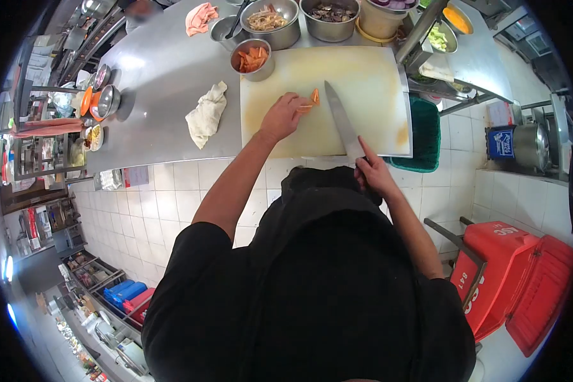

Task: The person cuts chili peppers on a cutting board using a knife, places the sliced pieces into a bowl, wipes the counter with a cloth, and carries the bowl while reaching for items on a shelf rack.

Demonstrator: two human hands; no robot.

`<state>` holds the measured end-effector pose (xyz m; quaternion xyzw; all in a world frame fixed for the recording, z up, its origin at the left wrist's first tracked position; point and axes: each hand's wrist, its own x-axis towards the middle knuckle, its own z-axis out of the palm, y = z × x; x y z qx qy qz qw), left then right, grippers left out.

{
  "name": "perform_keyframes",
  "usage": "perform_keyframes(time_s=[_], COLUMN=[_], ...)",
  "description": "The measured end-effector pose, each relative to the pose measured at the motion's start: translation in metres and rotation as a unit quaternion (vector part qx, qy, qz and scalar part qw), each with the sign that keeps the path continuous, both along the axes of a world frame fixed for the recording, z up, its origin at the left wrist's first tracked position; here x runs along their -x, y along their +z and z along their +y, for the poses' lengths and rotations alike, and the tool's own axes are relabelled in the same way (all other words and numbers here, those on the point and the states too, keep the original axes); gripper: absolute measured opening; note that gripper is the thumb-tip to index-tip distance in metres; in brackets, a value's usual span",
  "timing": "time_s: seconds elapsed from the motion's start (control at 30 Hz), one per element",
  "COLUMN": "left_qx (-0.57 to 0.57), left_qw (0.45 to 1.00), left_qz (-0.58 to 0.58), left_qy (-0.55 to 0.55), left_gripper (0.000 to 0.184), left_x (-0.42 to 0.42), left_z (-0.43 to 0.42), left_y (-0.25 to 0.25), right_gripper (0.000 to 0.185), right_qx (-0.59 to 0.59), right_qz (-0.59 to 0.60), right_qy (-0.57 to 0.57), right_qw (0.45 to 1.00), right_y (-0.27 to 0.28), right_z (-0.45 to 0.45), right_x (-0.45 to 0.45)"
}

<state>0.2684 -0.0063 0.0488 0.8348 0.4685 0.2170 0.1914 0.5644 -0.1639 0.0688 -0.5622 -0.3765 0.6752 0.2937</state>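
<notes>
On the white cutting board (277, 137), the fingers of my left hand (283, 116) close on an orange-red vegetable piece (305, 108). Another orange-red wedge (315, 97) stands just beyond my fingertips; I cannot tell its kind for sure. My right hand (374, 170) grips the dark handle of a large chef's knife (342, 119) at the board's near edge. Its long blade lies over the board, apart from the pieces, with the tip pointing away from me. A metal bowl (261, 75) of similar orange-red pieces sits on the board's far left corner.
Metal bowls of sliced food (270, 41) and dark pieces (331, 25) line the back. A crumpled white cloth (207, 114) lies left of the board on the steel counter (153, 105). A green bin (424, 134) and a red lidded bin (496, 267) stand to the right.
</notes>
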Motion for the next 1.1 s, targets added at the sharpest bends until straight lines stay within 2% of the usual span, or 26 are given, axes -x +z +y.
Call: perform_keyframes(time_s=[0.17, 0.37, 0.47, 0.57, 0.67, 0.7, 0.77, 0.87, 0.93, 1.0, 1.1], left_qx=[-0.024, 0.032, 0.006, -0.089, -0.158, -0.143, -0.118, -0.160, -0.165, -0.149, -0.143], left_qw=[0.998, 0.997, 0.996, 0.987, 0.976, 0.977, 0.977, 0.974, 0.971, 0.969, 0.961], left_qz=[-0.004, -0.057, -0.086, -0.134, -0.140, -0.148, -0.163, -0.089, -0.042, 0.040, 0.078], left_qy=[-0.054, -0.039, -0.006, 0.014, 0.056, 0.059, 0.069, 0.134, 0.169, 0.193, 0.222], left_gripper=[0.044, 0.037, 0.036, 0.038, 0.042, 0.042, 0.043, 0.046, 0.048, 0.054, 0.061], left_x=[-0.012, -0.013, -0.004, 0.015, 0.047, 0.057, 0.083, 0.129, 0.166, 0.206, 0.237], left_z=[0.017, 0.027, 0.029, 0.048, 0.081, 0.083, 0.088, 0.075, 0.054, 0.025, -0.011], left_y=[-0.004, -0.008, 0.012, 0.037, 0.054, 0.062, 0.080, 0.062, 0.033, 0.001, -0.029], right_gripper=[0.068, 0.067, 0.068, 0.069, 0.069, 0.068, 0.068, 0.064, 0.061, 0.057, 0.049], right_qx=[0.006, -0.003, -0.031, -0.102, -0.144, -0.210, -0.339, -0.286, -0.264, -0.247, -0.237], right_qz=[0.016, -0.010, -0.036, -0.047, -0.115, -0.207, -0.377, -0.393, -0.361, -0.347, -0.355], right_qy=[0.027, 0.034, 0.047, 0.072, 0.108, 0.123, 0.147, 0.092, 0.080, 0.069, 0.071], right_qw=[0.999, 0.999, 0.998, 0.991, 0.977, 0.948, 0.849, 0.869, 0.891, 0.902, 0.901], right_y=[-0.009, 0.000, 0.021, 0.052, 0.080, 0.081, 0.083, 0.106, 0.099, 0.085, 0.037], right_z=[0.005, 0.014, 0.024, 0.048, 0.089, 0.101, 0.124, 0.120, 0.102, 0.081, 0.041], right_x=[0.025, 0.044, 0.053, 0.068, 0.091, 0.098, 0.112, 0.113, 0.094, 0.073, 0.053])
